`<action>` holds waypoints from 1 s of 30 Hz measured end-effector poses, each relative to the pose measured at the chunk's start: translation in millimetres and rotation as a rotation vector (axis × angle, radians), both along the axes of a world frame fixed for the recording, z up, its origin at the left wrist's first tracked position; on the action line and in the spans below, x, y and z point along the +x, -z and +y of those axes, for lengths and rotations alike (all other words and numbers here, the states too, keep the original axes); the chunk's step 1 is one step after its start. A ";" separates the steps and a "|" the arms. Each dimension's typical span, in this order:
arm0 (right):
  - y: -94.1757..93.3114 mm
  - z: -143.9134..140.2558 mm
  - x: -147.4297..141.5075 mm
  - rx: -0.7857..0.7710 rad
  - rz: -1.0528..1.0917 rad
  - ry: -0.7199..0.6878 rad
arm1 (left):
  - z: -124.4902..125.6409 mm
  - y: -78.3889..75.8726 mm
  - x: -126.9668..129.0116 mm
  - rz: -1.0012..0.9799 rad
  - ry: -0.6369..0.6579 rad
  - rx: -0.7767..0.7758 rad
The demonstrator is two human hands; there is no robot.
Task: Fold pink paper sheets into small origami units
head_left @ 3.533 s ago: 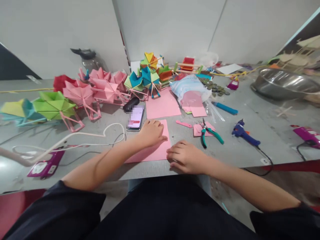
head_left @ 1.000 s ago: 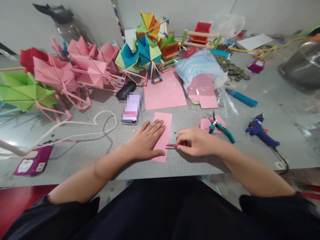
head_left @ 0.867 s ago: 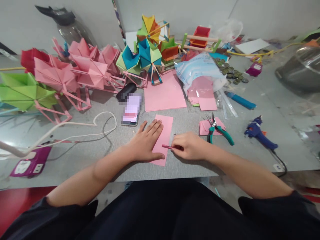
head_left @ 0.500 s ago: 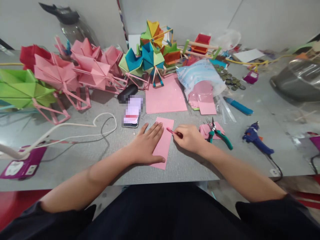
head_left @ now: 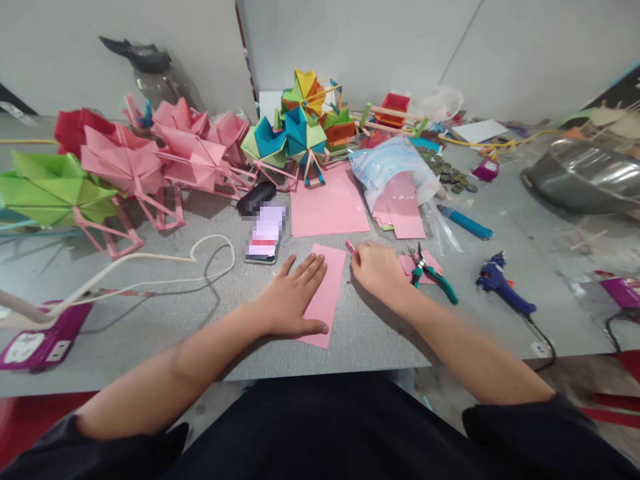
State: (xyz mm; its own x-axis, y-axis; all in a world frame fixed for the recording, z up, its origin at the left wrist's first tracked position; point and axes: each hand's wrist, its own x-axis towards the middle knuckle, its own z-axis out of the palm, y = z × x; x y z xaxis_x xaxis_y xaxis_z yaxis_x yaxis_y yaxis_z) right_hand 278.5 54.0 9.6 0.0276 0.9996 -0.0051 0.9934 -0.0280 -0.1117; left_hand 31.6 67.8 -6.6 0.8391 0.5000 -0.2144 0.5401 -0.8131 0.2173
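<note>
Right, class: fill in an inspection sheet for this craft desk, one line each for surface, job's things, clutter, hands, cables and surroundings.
Surface: grey table, crowded at the back.
Job's things: folded pink paper lying flat; small pink stick.
Clutter: paper models, phone, green-handled pliers, blue glue gun, bag of pink sheets.
Hands: left hand flat on the paper; right hand in a grip on the stick beside the paper's right edge.
Cables: white cable; black glue gun cord.
Surroundings: metal bowl, white wall.
</note>
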 end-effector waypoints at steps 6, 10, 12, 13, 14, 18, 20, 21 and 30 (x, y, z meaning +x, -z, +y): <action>-7.0 -12.6 1.5 0.064 -0.077 0.031 | -0.9 -6.1 -2.1 -0.049 -0.073 0.029; -8.6 -28.6 -6.2 0.125 -0.004 -0.213 | -1.6 -10.8 -1.6 -0.142 -0.190 0.029; -7.6 -32.6 -9.7 0.089 0.026 -0.299 | -1.5 -11.5 -1.1 -0.196 -0.205 0.034; -7.2 -32.9 -10.2 0.076 0.019 -0.287 | -1.5 -11.7 -1.0 -0.213 -0.203 0.038; -6.9 -32.2 -9.7 0.071 0.002 -0.245 | -1.6 -11.7 -0.9 -0.221 -0.201 0.046; -6.0 -23.8 -0.1 0.042 -0.087 -0.027 | -2.7 -10.5 -0.7 -0.160 -0.153 0.061; -4.3 -19.5 5.3 0.008 -0.106 0.010 | -2.7 -9.2 -0.5 -0.122 -0.132 0.071; -3.0 -17.8 7.6 -0.001 -0.102 0.016 | -2.4 -8.6 -0.2 -0.112 -0.128 0.081; 5.3 -12.9 19.1 0.045 0.115 -0.031 | 1.4 -3.9 2.5 -0.103 -0.071 0.102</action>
State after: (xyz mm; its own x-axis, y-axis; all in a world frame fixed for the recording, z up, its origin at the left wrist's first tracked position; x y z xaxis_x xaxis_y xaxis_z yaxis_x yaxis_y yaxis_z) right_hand 297.6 41.0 4.3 -0.0016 0.9993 0.0386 0.9742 0.0103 -0.2254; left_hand 34.0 69.2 -2.7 0.8160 0.5733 -0.0738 0.5757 -0.7945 0.1931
